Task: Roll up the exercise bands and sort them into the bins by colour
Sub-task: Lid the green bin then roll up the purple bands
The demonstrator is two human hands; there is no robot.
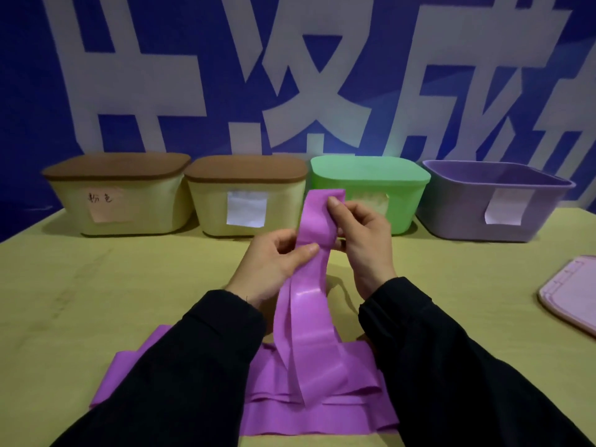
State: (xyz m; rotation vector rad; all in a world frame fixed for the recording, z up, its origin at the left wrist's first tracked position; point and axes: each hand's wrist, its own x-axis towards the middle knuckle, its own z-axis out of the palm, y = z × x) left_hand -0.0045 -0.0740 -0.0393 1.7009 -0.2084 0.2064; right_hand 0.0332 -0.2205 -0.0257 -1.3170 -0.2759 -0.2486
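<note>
A purple exercise band (311, 285) is held up above the table (96, 285); its upper end is pinched by the right hand (361, 240), fingers curled onto it, while lower down it is clamped between thumb and fingers of the left hand (271, 262); the remainder is draped down and heaped at the near edge; four bins are lined up behind, the purple bin (493, 201) uncovered, the green bin (371, 188) lidded.

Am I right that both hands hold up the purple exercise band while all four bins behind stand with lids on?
Not quite. The head view shows the purple plastic bin at far right open, lidless. Both hands, left and right, do hold the purple exercise band.
</note>
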